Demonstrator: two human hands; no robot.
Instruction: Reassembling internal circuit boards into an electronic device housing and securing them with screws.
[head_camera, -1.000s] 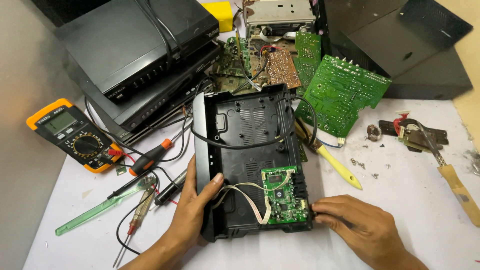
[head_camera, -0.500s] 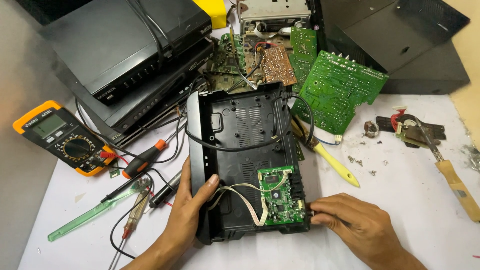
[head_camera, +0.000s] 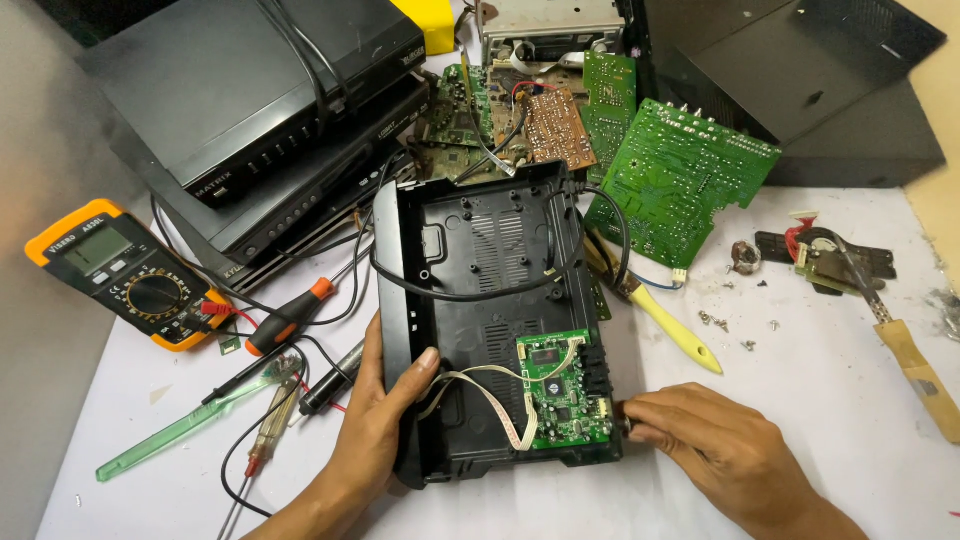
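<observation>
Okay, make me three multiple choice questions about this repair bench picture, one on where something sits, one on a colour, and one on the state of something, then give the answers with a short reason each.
1. Where does the small green circuit board sit in the open black plastic case?
A. near right corner
B. far left corner
C. outside it

2. What colour is the casing around the handheld multimeter?
A. blue
B. orange
C. white

3. How is the left hand placed?
A. flat on the white table
B. holding a screwdriver
C. gripping the case's left wall

Answers: 1 A, the board lies by the right hand. 2 B, an orange rim frames it. 3 C, the thumb hooks over the wall.
</observation>
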